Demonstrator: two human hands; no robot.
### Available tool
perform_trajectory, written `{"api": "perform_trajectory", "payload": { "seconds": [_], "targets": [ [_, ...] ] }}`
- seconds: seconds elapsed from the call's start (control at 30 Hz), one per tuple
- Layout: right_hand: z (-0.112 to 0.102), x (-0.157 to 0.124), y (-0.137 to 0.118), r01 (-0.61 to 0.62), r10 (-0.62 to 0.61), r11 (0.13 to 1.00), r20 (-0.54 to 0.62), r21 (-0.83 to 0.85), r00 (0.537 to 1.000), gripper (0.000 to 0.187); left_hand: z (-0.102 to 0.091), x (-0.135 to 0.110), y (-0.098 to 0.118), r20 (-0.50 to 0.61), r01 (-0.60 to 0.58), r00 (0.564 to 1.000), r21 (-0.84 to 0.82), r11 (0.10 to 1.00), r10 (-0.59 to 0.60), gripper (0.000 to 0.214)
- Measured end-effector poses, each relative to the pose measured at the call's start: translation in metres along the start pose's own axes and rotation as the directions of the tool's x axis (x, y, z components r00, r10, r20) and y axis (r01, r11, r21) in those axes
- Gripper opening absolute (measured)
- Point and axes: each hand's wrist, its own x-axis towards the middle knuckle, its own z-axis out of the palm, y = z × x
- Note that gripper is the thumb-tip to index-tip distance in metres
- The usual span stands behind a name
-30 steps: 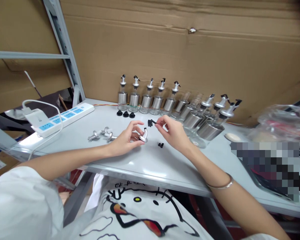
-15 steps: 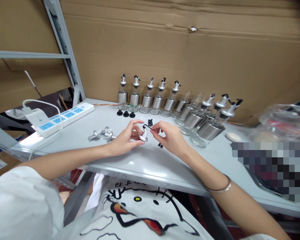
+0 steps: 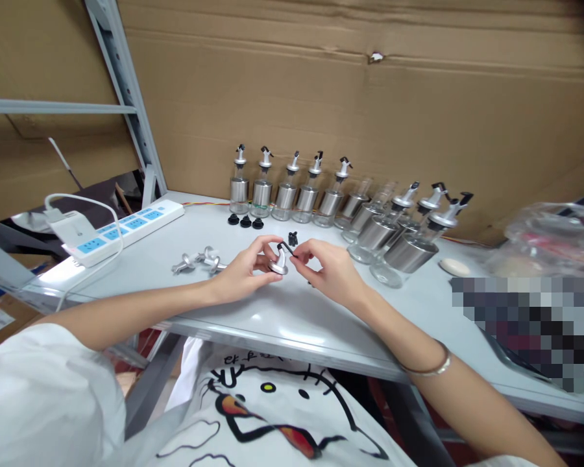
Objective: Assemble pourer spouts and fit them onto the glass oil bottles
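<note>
My left hand [image 3: 246,269] pinches a small silver pourer spout [image 3: 278,263] just above the pale table [image 3: 292,311]. My right hand [image 3: 331,269] pinches a little black flap piece [image 3: 287,247] and holds it against the tip of that spout. The two hands meet at the middle of the table. One more small black part [image 3: 292,238] lies just behind them.
A row of steel-sleeved glass oil bottles [image 3: 316,194] with pourers stands along the cardboard wall. Three black stoppers [image 3: 244,222] lie in front of them. Spare silver spouts [image 3: 199,259] lie at the left, near a white power strip [image 3: 126,230]. A plastic bag [image 3: 549,240] sits at the right.
My right hand has moved left with the black piece, from apart to touching the spout held in my left hand. My left hand has stayed almost still.
</note>
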Motion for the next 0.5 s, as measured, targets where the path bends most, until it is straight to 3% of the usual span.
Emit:
{"api": "perform_trajectory", "payload": {
  "seconds": [0.33, 0.5],
  "targets": [
    [-0.0009, 0.0004, -0.0013, 0.019, -0.019, 1.000, -0.025, -0.002, 1.000, 0.007, -0.0004, -0.0017, 0.0012, -0.008, -0.016, 1.000, -0.056, 0.998, 0.016, 0.054],
    [-0.0014, 0.0008, -0.0002, 0.000, 0.001, 0.999, 0.004, -0.037, 1.000, 0.017, 0.0001, -0.0021, 0.0022, -0.032, -0.063, 0.998, -0.070, 0.996, 0.061, 0.054]
  ]
}}
